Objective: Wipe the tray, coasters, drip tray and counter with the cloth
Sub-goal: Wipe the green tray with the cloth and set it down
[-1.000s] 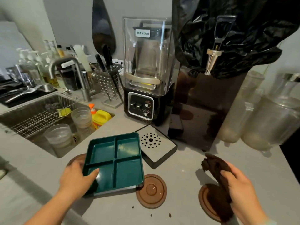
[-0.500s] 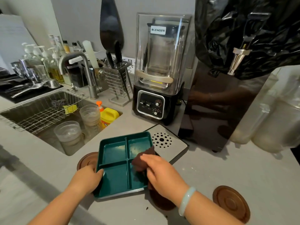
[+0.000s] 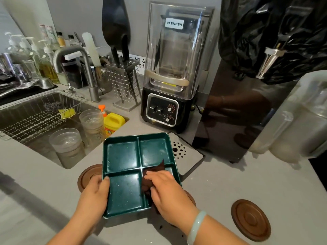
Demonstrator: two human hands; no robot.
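Observation:
A dark green tray (image 3: pixel 123 156) with four compartments lies tilted on the grey counter (image 3: pixel 230 183), in front of me. My left hand (image 3: pixel 94 197) grips its near left edge. My right hand (image 3: pixel 168 191) presses a brown cloth (image 3: pixel 152 174) into the near right compartment. A perforated metal drip tray (image 3: pixel 187 154) sits behind the tray's right side. One brown coaster (image 3: pixel 251 218) lies at the right, another coaster (image 3: pixel 86 175) peeks out left of the tray, and a third is mostly hidden under my right hand.
A blender (image 3: pixel 169 76) stands behind the tray, beside a dark machine (image 3: pixel 238 106) under a black plastic bag. The sink (image 3: pixel 44 121) at the left holds plastic cups and a yellow bottle. Clear jars (image 3: pixel 300 124) stand at the right. Crumbs dot the counter near my right wrist.
My right hand carried the cloth from the right coaster to the tray, then slid it from the tray's centre toward the near right compartment. My left hand kept its hold on the tray.

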